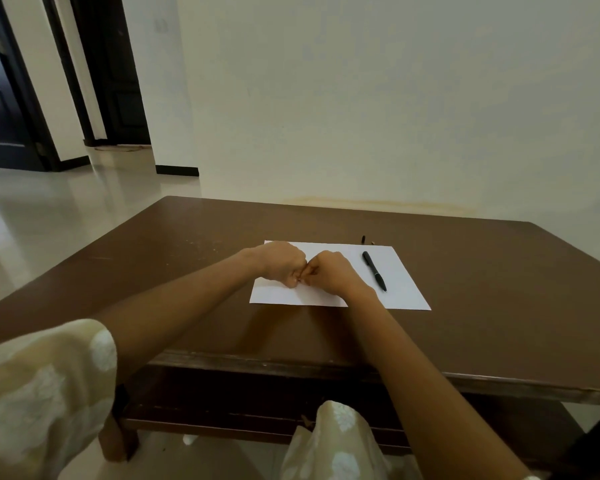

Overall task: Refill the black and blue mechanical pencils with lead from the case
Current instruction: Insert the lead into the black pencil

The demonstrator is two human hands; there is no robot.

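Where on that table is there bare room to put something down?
Bare table lies right of the paper, left of it, and along the near edge. The paper is crowded: both hands, left and right, meet there, beside the black pencil.

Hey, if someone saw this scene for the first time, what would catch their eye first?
Most striking are the left hand and right hand, fists meeting knuckle to knuckle over a white sheet of paper on the brown table. What they pinch is hidden. A black pencil lies on the sheet, right of the hands.
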